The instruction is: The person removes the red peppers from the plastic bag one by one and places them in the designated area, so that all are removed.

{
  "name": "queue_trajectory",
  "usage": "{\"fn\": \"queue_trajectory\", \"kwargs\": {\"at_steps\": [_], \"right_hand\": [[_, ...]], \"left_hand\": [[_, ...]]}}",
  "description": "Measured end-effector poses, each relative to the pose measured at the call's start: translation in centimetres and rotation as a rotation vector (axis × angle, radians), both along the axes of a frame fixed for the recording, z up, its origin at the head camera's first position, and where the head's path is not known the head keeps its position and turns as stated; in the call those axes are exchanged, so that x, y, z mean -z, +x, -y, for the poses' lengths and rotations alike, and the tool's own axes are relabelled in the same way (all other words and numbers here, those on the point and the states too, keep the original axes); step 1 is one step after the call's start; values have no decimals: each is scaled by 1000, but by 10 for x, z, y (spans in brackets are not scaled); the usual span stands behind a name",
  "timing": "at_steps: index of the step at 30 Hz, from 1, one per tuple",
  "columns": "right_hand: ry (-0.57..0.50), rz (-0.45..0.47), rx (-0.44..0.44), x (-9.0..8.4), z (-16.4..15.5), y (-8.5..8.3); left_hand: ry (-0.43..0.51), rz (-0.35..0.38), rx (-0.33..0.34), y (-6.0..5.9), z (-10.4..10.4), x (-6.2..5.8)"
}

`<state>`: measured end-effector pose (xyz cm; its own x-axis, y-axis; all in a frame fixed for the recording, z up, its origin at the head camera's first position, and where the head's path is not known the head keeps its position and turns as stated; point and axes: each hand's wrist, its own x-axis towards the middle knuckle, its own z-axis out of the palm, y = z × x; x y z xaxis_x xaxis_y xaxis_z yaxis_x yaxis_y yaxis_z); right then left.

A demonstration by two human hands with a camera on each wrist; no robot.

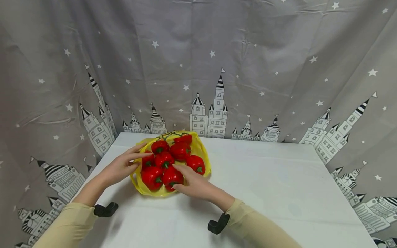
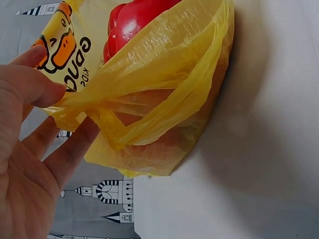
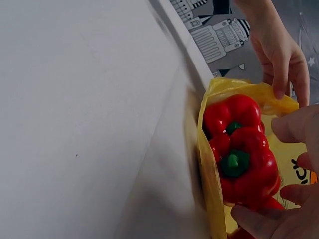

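A yellow plastic bag (image 1: 202,152) lies open on the white table (image 1: 263,179), holding several red bell peppers (image 1: 180,150). My left hand (image 1: 141,154) is at the bag's left rim, with the thumb over the rim and the fingers under it. In the left wrist view that hand (image 2: 62,115) pinches a fold of the bag (image 2: 164,84), and a pepper (image 2: 134,20) shows above. My right hand (image 1: 175,177) curls round the front pepper (image 1: 170,175). In the right wrist view its thumb and fingers (image 3: 294,130) close round that pepper (image 3: 244,169) inside the bag (image 3: 212,191).
A grey curtain (image 1: 217,69) printed with castles and stars hangs behind the table and down both sides. The bag sits near the table's far left corner. Bare white tabletop stretches to the right and towards me.
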<state>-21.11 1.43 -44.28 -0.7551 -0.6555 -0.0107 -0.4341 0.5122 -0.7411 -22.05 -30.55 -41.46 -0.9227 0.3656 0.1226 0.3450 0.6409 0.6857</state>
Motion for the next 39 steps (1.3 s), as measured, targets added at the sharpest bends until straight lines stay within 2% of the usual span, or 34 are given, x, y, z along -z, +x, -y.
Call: {"fn": "queue_trajectory", "kwargs": {"at_steps": [9,18,24,31,39], "right_hand": [[41,55,24,7,15,-9],[45,92,32,14,22,-19],[48,122,26,12,25,-24],[60,154,16,10,24,-29],[45,149,-9,10,22,-33]], "left_hand": [[-15,19,-19,0,0,1],[-23,-18,-25,0,4,6],[18,15,-11,0,6,5],[58,75,-30,0,7,3],[74,70,-27,1,7,5]]}}
